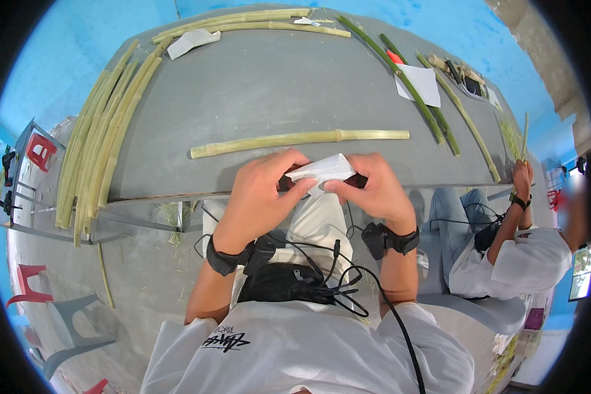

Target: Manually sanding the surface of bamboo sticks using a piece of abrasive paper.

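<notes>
Just at the table's near edge, my left hand and my right hand pinch a folded white sheet of paper between them. Thumbs lie on the near side and the other fingers curl behind. Something dark shows at both ends of the sheet, perhaps its underside; I cannot tell. Beyond my hands, a single peeled, pale green jointed stalk, like bamboo or cane, lies crosswise on the grey table. Neither hand touches it.
Several pale stalks lie along the table's left side, their ends overhanging; more line the far edge. Green stalks and another white sheet lie right. A co-worker sits at right. Loose cables cross my lap.
</notes>
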{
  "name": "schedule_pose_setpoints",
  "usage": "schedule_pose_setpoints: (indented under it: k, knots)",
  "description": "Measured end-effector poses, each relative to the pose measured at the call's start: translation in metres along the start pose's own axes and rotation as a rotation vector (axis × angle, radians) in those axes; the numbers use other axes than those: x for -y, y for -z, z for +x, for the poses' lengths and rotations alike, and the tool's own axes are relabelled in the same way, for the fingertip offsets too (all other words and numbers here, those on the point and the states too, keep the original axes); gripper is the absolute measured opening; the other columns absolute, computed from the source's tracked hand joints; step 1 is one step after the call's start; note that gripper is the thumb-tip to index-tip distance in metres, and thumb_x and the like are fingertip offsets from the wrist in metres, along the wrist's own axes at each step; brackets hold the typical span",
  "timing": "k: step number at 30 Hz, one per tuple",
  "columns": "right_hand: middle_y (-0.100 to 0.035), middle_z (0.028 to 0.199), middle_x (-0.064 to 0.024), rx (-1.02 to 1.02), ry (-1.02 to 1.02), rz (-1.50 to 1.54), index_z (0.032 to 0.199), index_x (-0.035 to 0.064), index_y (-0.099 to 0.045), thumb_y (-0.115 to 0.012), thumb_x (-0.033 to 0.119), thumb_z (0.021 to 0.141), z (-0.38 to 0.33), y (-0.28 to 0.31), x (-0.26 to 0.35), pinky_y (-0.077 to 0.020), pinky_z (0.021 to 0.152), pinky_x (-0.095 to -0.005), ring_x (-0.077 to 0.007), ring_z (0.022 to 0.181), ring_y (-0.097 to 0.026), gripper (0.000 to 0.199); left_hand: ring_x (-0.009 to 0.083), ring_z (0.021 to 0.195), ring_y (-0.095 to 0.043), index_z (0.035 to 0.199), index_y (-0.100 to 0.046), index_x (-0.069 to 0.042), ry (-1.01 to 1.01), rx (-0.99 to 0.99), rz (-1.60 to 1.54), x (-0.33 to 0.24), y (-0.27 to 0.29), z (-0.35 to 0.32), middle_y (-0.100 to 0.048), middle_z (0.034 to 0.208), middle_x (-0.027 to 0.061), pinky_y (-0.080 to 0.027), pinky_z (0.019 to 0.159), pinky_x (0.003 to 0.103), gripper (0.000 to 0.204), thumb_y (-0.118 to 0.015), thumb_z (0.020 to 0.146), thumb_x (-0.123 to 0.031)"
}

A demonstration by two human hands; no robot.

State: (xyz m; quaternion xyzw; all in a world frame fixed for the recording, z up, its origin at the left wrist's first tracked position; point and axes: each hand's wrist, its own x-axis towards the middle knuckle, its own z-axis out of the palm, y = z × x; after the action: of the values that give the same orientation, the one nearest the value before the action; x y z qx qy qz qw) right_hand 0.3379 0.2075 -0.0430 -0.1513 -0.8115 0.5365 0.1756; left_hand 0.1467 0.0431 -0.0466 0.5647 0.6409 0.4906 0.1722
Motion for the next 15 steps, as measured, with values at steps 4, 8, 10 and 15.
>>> schedule_pose_setpoints:
  k: [4,8,10,15]
  knots:
    - [-0.072,0.074,-0.0041,-0.002,0.02,-0.018,0.106,-0.0025,-0.08,-0.086,0.01,0.098,-0.002,-0.0005,0.0009,-0.0509,0.059,-0.0273,-0.0078,0.064,-0.065,0.016,0.0313,0.083,-0.075,0.114,-0.075,-0.002,-0.058,0.037,0.044,0.0031,0.002,0.0001,-0.077,0.1,0.013,-0.059,0.074,0.04,0.023,-0.084,0.097,-0.017]
    - [-0.068,0.072,-0.0035,-0.008,0.046,-0.072,0.105,-0.0013,-0.08,-0.087,0.012,0.096,-0.0028,0.0002,0.0003,-0.0457,0.058,-0.0277,-0.0082,0.062,-0.058,0.017,0.0353,0.087,-0.073,0.113,-0.075,-0.002,-0.077,0.068,0.055,0.0051,0.003,-0.0001,-0.075,0.101,0.0141,-0.058,0.076,0.04,0.022,-0.083,0.097,-0.015]
    - [-0.066,0.071,-0.0031,-0.008,0.059,-0.106,0.104,-0.0011,-0.08,-0.088,0.013,0.095,-0.0023,0.0008,-0.0008,-0.0431,0.057,-0.0287,-0.0088,0.062,-0.054,0.019,0.0363,0.088,-0.072,0.112,-0.075,-0.002,-0.093,0.067,0.055,0.0057,0.0026,-0.0001,-0.074,0.101,0.0141,-0.057,0.076,0.041,0.021,-0.082,0.097,-0.014]
    - [-0.064,0.071,-0.0027,0.008,0.111,-0.129,0.102,-0.0004,-0.08,-0.09,0.016,0.094,-0.001,0.0029,-0.0031,-0.0413,0.057,-0.0297,-0.0094,0.063,-0.052,0.021,0.0363,0.086,-0.07,0.11,-0.074,-0.002,-0.17,0.047,0.048,0.008,0.0016,0.0004,-0.074,0.1,0.0134,-0.055,0.075,0.042,0.019,-0.082,0.096,-0.013]
